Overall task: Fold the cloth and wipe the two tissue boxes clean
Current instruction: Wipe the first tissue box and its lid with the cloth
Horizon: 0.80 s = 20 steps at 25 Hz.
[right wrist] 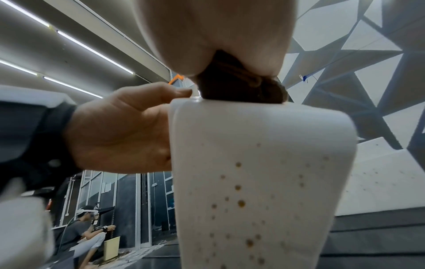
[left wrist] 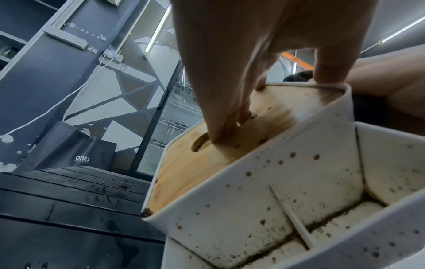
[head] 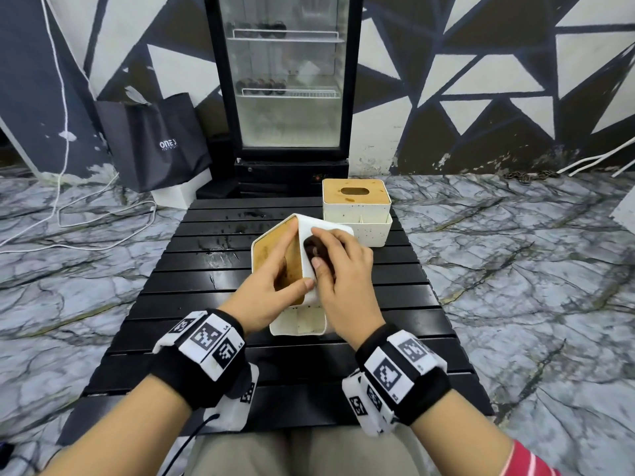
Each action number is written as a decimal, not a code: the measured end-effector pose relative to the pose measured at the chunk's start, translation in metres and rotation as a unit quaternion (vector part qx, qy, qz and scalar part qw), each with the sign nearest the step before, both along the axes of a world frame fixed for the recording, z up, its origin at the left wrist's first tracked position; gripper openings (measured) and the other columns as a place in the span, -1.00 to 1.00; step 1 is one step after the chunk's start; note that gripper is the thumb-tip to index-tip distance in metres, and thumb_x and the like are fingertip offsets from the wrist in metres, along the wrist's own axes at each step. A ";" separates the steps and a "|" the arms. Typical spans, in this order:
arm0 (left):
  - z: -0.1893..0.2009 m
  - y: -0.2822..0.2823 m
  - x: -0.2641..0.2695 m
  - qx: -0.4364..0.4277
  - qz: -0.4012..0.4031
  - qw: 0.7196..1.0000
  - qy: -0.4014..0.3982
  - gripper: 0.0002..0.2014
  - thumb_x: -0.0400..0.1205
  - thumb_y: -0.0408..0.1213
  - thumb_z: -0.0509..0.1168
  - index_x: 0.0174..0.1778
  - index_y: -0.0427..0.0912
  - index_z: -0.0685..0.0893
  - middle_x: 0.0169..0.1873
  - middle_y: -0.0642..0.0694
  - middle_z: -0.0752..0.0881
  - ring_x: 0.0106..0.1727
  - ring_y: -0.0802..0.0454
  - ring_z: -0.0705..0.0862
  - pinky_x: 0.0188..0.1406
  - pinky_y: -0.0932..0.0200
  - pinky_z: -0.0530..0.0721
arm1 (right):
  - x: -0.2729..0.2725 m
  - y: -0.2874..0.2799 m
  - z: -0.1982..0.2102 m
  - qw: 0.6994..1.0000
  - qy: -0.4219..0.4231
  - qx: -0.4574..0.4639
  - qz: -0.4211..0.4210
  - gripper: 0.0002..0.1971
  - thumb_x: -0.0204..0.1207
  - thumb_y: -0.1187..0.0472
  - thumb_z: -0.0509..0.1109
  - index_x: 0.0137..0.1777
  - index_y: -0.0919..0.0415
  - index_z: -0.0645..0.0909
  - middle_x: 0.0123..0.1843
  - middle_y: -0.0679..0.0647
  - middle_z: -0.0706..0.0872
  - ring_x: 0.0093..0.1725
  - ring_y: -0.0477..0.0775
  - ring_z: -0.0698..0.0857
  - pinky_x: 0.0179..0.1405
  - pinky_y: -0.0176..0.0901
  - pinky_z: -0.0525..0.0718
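Observation:
The near tissue box (head: 330, 231), white with brown specks, lies tipped on its side with its stained wooden lid (head: 264, 250) facing left. My left hand (head: 281, 269) grips it, fingers on the lid and thumb on the rim. In the left wrist view the fingertips (left wrist: 216, 131) reach into the lid slot of this tissue box (left wrist: 241, 191). My right hand (head: 340, 269) holds a bunched dark brown cloth (head: 312, 249) and presses it on the box's upward white side. The right wrist view shows the cloth (right wrist: 241, 89) on the box's top edge (right wrist: 264, 154). The second tissue box (head: 356, 201) stands upright behind.
Both boxes sit on a low black slatted table (head: 206, 304) with wet marks on its far left slats. Behind it stand a glass-door fridge (head: 285, 80) and a black paper bag (head: 154, 142). White cables (head: 103, 221) lie on the marble floor at left.

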State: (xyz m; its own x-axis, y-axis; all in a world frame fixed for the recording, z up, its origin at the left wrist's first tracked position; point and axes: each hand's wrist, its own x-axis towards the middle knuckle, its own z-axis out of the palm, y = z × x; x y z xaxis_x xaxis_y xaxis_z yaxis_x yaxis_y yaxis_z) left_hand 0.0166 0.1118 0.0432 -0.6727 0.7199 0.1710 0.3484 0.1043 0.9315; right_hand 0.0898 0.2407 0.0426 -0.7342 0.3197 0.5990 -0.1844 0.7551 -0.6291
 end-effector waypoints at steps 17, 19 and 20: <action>0.020 -0.013 0.019 -0.046 0.060 0.996 -0.051 0.13 0.11 -0.16 0.51 0.39 0.66 -0.05 0.06 -0.26 0.71 0.12 -0.14 0.71 0.23 -0.08 0.67 | 0.009 0.048 0.010 0.995 -0.045 -0.087 0.011 -0.63 0.58 0.31 0.22 0.37 0.07 0.46 0.24 0.04 0.51 0.29 0.09 0.43 0.38 -0.10 0.32; 0.021 -0.014 0.021 -0.060 0.037 0.997 -0.027 0.07 0.16 -0.24 0.50 0.39 0.63 0.04 0.04 -0.28 0.67 0.10 -0.17 0.68 0.34 0.01 0.59 | 0.012 0.050 0.011 0.992 -0.027 -0.122 0.014 -0.63 0.57 0.32 0.22 0.37 0.08 0.46 0.21 -0.01 0.49 0.31 0.07 0.45 0.41 -0.01 0.38; 0.020 -0.014 0.022 -0.072 0.022 0.997 -0.007 0.05 0.19 -0.31 0.49 0.39 0.61 0.07 -0.03 -0.27 0.62 0.07 -0.20 0.66 0.37 0.08 0.55 | 0.013 0.052 0.011 0.991 -0.022 -0.131 0.014 -0.63 0.57 0.32 0.23 0.36 0.08 0.47 0.20 -0.03 0.48 0.31 0.06 0.46 0.41 -0.02 0.39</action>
